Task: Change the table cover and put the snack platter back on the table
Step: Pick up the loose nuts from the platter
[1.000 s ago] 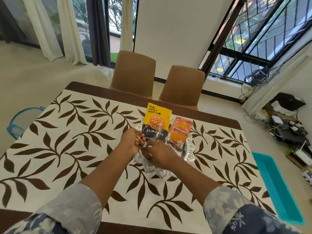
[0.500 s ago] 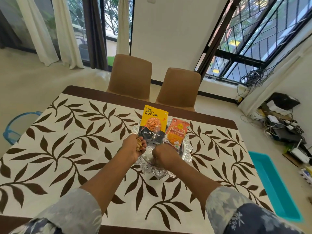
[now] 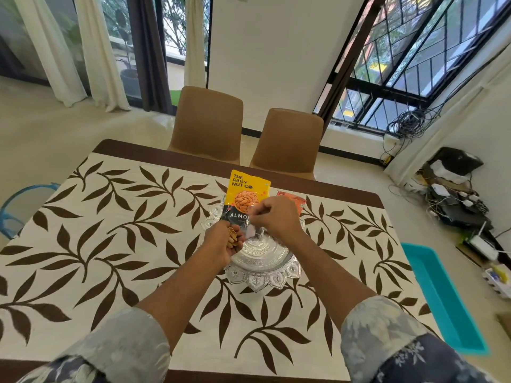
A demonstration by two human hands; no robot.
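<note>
Left hand [image 3: 221, 244]: we saw it cupped above the platter's near-left rim, fingers curled round a clutch of tan nut pieces [image 3: 231, 239].
Right hand [image 3: 276, 217]: fingers bunched, pinching a pale scrap [image 3: 250, 230] too blurred for us to identify, just right of the left hand.
Snack platter [image 3: 262, 275]: silver and scalloped, it rested on the table cover toward the far middle.
Almond packet [image 3: 243, 189]: yellow and black, it stood at the platter's far-left side.
Orange packet [image 3: 297, 201]: right of the almonds, mostly hidden behind the right hand.
Table cover [image 3: 110, 244]: cream with brown leaves, it lay spread flat.
Tan chairs [image 3: 207, 125]: we counted two at the far edge.
</note>
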